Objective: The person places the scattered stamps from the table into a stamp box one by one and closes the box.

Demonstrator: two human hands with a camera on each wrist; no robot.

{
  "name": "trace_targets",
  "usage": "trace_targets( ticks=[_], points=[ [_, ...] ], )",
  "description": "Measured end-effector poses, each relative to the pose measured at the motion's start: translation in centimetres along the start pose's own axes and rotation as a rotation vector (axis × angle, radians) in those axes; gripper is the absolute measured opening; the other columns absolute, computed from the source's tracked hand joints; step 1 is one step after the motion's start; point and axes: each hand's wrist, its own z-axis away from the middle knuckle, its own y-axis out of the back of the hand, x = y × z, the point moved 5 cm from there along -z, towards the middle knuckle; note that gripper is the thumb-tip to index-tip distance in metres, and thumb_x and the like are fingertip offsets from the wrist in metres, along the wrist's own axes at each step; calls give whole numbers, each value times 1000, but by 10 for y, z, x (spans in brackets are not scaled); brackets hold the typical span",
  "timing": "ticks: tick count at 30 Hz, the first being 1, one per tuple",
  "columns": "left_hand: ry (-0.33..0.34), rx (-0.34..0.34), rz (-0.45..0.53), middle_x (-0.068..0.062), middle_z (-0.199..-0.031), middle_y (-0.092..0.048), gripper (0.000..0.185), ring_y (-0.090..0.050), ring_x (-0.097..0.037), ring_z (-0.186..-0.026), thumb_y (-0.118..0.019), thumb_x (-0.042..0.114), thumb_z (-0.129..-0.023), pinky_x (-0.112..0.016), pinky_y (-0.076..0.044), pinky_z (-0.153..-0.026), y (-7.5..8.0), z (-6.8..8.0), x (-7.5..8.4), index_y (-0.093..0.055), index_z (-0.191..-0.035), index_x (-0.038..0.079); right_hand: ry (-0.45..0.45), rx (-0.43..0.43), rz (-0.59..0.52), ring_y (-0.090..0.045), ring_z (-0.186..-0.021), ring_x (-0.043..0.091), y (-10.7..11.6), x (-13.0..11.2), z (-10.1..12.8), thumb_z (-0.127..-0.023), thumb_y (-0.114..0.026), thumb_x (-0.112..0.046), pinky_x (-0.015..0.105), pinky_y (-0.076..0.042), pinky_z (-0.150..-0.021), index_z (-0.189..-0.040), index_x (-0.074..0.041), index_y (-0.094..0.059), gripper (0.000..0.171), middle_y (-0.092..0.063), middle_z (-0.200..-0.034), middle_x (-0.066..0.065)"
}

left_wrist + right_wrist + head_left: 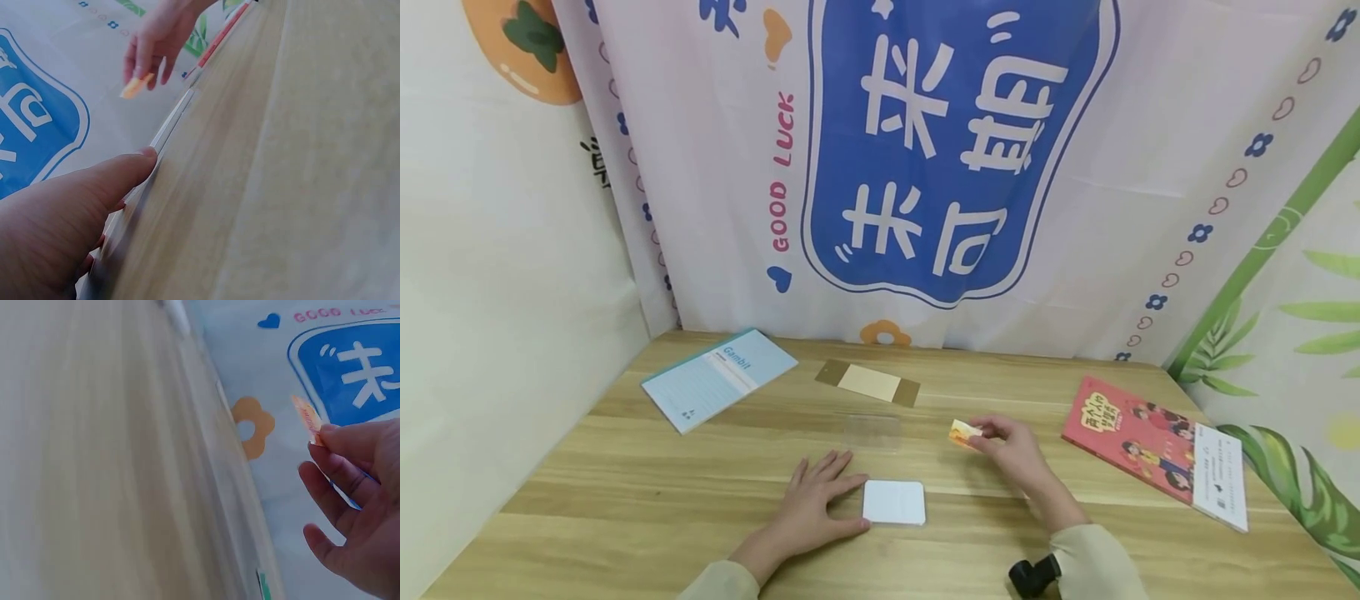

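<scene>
Between thumb and fingertips of the right hand (1011, 446), a small orange-and-yellow card (963, 433) is pinched just above the desk (625, 500), near its middle. Just beside it lies a white card stack (893, 502), the left hand (816, 500) resting flat with fingers spread against its edge. Bare wood surrounds both; a blue booklet (718, 377) and red book (1153, 450) lie well apart.

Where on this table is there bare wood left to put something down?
Bare wood: the near-left corner below the blue booklet, and the near edge below the red book. Crowded: the middle, where the left hand rests by the white card and the right hand pinches an orange card.
</scene>
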Motion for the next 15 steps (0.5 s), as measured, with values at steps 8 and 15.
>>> trace_targets(
  ticks=[8, 15],
  points=[
    [1, -4, 5, -15, -133, -34, 61, -22, -34, -123, -58, 55, -71, -58, -4, -94, 1, 0, 0, -55, -116, 15, 85, -148, -199, -53, -70, 17, -28, -32, 12, -75, -65, -4, 23, -47, -61, -96, 4, -60, 24, -54, -77, 9],
    [2, -6, -15, -15, -133, -34, 62, -22, -34, -123, -57, 57, -71, -58, -4, -94, 1, 0, 0, -55, -117, 16, 108, -258, -197, -52, -70, 16, -59, -43, 24, -75, -65, -7, 22, -46, -60, -96, 0, -61, 22, -55, -76, 6]
  ],
)
